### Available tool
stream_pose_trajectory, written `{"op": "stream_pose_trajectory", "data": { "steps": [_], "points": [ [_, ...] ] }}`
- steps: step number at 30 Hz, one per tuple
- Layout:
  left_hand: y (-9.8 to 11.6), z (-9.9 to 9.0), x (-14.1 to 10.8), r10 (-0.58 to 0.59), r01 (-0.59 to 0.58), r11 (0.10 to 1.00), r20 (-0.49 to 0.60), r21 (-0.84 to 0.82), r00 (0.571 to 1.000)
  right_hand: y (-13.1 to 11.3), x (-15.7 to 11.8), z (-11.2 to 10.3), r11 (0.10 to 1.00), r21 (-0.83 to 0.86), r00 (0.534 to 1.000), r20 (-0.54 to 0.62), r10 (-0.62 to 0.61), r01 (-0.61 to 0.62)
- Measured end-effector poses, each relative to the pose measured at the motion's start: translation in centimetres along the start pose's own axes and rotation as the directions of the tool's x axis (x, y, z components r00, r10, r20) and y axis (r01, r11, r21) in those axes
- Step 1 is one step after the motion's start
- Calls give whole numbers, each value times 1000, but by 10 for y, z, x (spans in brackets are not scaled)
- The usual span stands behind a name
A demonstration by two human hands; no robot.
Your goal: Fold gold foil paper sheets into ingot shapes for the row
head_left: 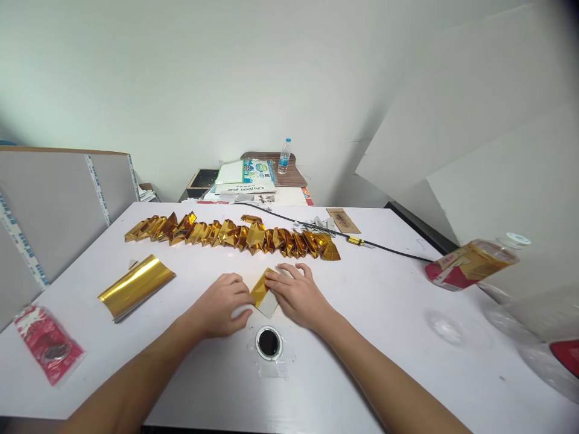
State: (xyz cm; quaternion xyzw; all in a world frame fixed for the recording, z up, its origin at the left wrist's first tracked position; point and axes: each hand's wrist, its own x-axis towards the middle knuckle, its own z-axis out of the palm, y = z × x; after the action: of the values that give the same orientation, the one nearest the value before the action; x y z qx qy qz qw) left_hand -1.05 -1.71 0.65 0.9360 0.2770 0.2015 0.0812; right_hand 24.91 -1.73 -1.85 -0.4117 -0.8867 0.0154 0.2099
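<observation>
A small sheet of gold paper (pixel 261 290), partly folded with a pale side showing, lies on the white table (pixel 362 313) between my hands. My right hand (pixel 296 294) rests on its right side with fingers spread. At its left edge is my left hand (pixel 227 305), fingers apart and curved, thumb pointing toward the paper. Behind them stretches a long row of folded gold paper pieces (pixel 256 237). A stack of curled gold sheets (pixel 137 286) lies to the left. Just in front of my hands is a round dark disc with a pale rim (pixel 269 343).
A red packet (pixel 49 343) lies at the left. On the right stands a bottle with a red and yellow label (pixel 473 263). A black cable (pixel 389 249), yellow-handled tool (pixel 355 240) and brown card (pixel 344 221) are at the back, before a water bottle (pixel 284 158).
</observation>
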Motion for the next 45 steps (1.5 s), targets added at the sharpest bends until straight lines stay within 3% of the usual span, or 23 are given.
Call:
{"op": "stream_pose_trajectory", "data": {
  "steps": [4, 6, 9, 12, 18, 24, 32, 38, 45],
  "points": [
    [7, 4, 3, 91, -88, 992, 32, -90, 995, -2, 1, 0, 999, 50, 999, 40, -2, 0],
    [8, 7, 6, 96, -88, 987, 57, -132, 994, -5, 1, -1, 995, 102, 1000, -2, -11, 12],
    [8, 9, 8, 18, -10, 994, 80, -106, 997, -7, -2, -4, 971, 234, 996, -85, -20, 40],
    [6, 9, 6, -46, 50, 997, 74, -55, 996, -9, -4, -7, 934, 349, 998, -39, -59, 68],
    [-1, 12, 1, -44, 46, 996, 30, -69, 999, -8, -1, -4, 955, 288, 997, 4, -82, 77],
    [-2, 16, 3, -124, 116, 988, -78, -100, 989, -11, 1, 1, 977, 159, 988, -83, -128, 140],
    [4, 19, 6, -32, 36, 992, -35, 124, 999, -16, 2, -2, 983, 100, 987, -52, -152, 156],
    [6, 20, 5, -31, 37, 996, -83, 83, 996, -19, -1, 1, 975, 140, 984, -60, -165, 172],
    [6, 20, 5, -96, 81, 987, -108, -138, 990, -18, -3, 2, 958, 273, 995, -71, -70, 86]
  ]
}}
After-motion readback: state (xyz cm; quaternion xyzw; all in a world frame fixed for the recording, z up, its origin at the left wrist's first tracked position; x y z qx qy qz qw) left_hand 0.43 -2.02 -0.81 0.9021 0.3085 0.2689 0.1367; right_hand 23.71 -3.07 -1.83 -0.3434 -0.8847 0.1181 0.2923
